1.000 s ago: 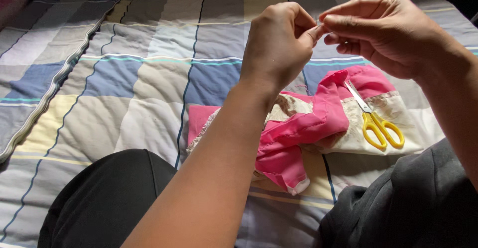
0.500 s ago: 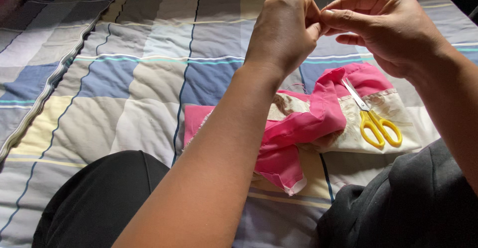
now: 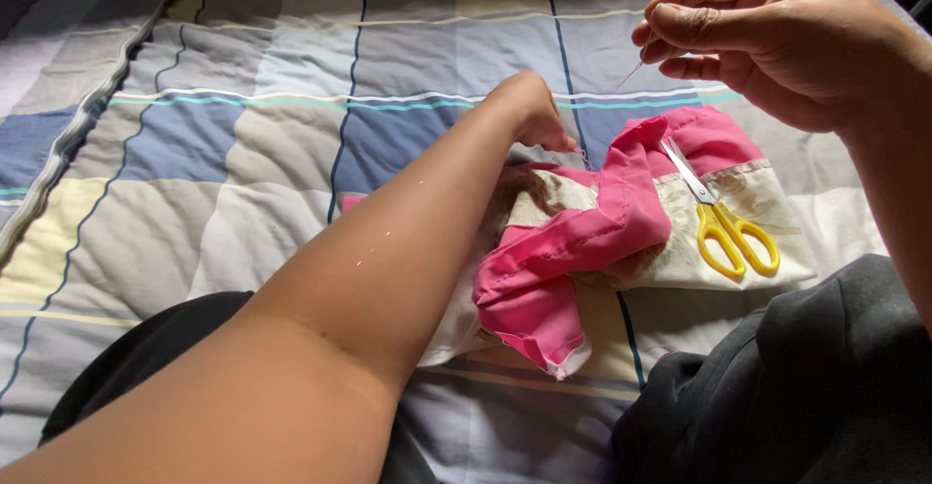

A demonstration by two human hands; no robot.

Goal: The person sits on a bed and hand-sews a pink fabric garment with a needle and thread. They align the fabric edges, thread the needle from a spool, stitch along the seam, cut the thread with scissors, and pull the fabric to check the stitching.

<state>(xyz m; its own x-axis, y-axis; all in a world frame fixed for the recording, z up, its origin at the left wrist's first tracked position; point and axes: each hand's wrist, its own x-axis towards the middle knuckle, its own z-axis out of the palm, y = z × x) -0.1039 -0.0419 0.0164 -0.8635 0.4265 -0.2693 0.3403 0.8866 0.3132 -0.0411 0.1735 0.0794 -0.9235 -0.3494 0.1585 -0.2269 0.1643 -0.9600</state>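
The left hand (image 3: 532,115) has dropped from the raised right hand (image 3: 767,37) onto the pink-and-cream cloth (image 3: 621,222) beside the yellow scissors (image 3: 723,222), its grip hidden, while the right pinches a needle (image 3: 633,71) whose thread could slip out.

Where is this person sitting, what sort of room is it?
Most likely a bedroom at home: a checked quilt covers the whole surface, with pink and cream fabric and yellow-handled scissors lying on it.
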